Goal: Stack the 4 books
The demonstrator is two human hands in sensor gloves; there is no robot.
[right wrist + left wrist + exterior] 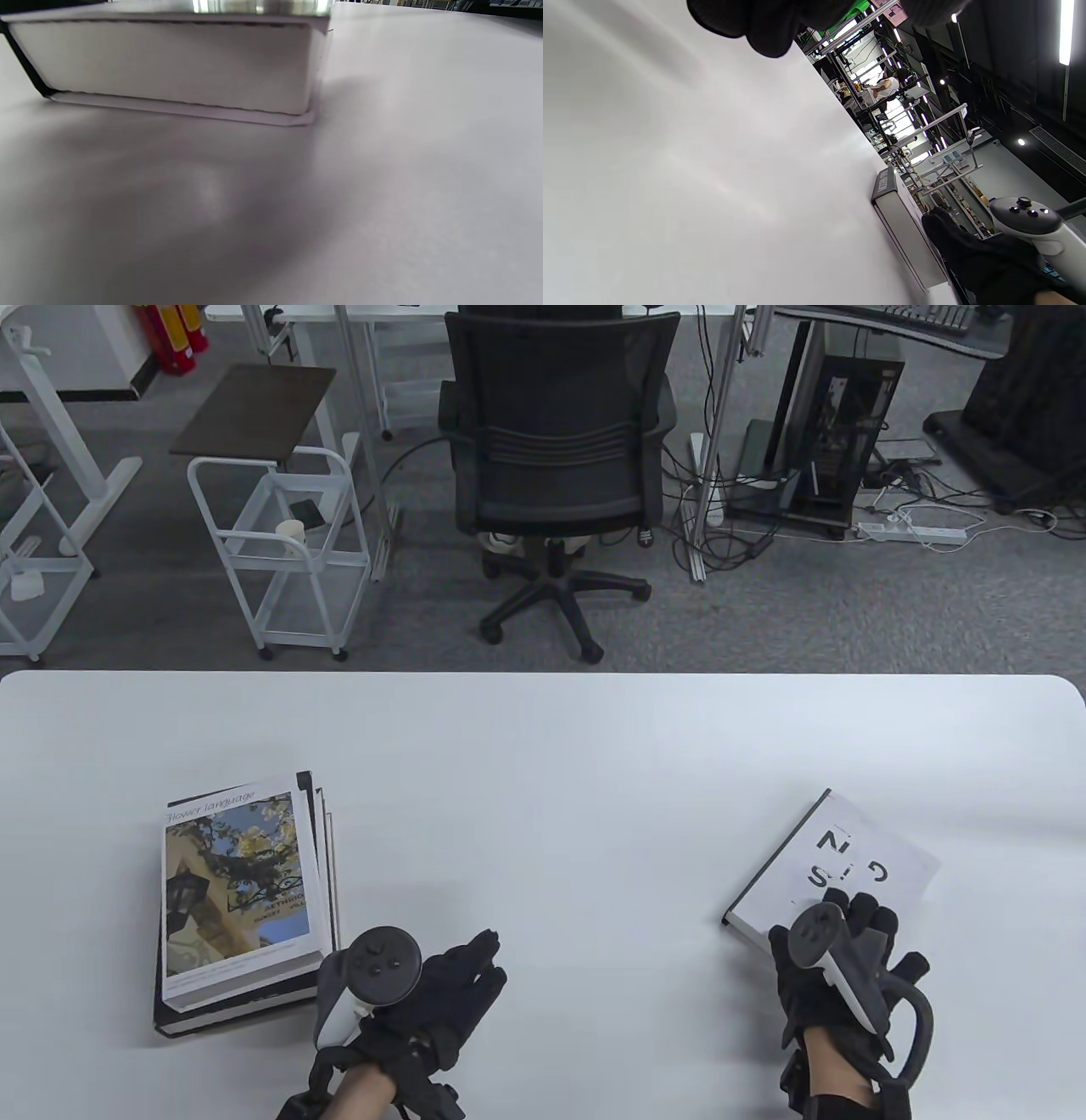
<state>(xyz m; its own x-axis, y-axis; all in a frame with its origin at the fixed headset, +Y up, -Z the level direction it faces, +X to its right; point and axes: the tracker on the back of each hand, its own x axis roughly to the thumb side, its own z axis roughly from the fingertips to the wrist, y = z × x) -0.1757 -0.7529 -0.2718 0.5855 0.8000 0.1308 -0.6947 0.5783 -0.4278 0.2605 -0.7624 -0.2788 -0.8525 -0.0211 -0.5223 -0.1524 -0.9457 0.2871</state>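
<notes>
A stack of books [242, 899] lies at the table's left, with the "Flower language" photo cover on top and a black book [229, 1016] at the bottom. A white book with black letters [836, 861] lies flat and alone at the right; its page edge fills the right wrist view [169, 67]. My right hand [857, 912] rests its fingers on that book's near corner. My left hand [475, 967] hovers open and empty just right of the stack, fingers stretched out. The left wrist view shows the white book [903, 220] with my right hand [975, 254] on it.
The white table [543, 746] spans the view, with its far edge at mid-frame. Beyond it stand a black office chair [556, 449] and a white wire cart [276, 551] on the floor.
</notes>
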